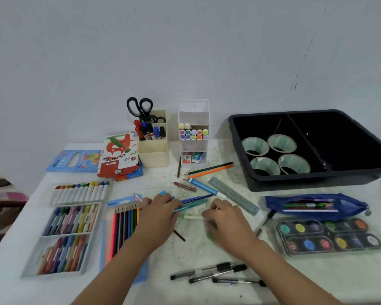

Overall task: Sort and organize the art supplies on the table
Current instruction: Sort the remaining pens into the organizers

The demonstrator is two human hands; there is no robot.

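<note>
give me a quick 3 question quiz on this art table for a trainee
1. True or false: the scissors stand in the same cream holder as the markers.
2. How many tape rolls lie in the black bin? A) two B) four C) six
3. Which hand grips the teal pen?

Key: 1 true; 2 B; 3 the left hand
</note>
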